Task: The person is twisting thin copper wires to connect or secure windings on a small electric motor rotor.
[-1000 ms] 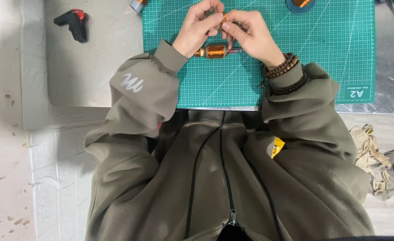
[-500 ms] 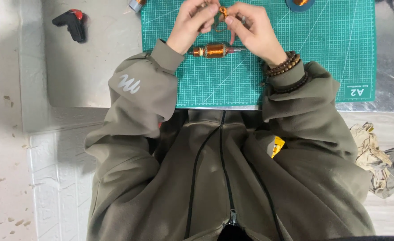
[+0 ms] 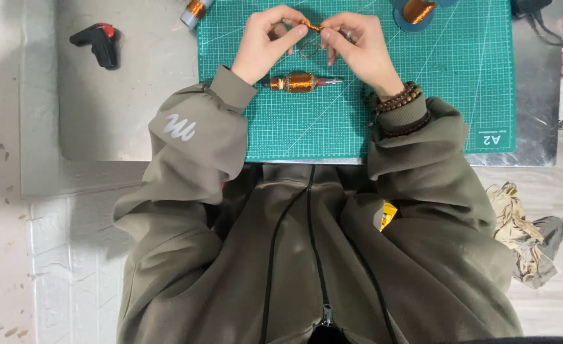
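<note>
Both hands [image 3: 313,41] pinch a small, half-hidden copper wire coil [image 3: 311,25].

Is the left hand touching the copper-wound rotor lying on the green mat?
Apart. Head view: left hand pinches copper wire above; bare mat shows between it and the rotor.

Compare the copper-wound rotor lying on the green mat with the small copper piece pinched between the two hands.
The copper-wound rotor lies flat on the cutting mat, untouched; the small copper piece is lifted above it, pinched by the left hand and right hand. The rotor is longer and thicker, with a steel shaft at one end; the piece shows none. Both are shiny copper-orange.
</note>
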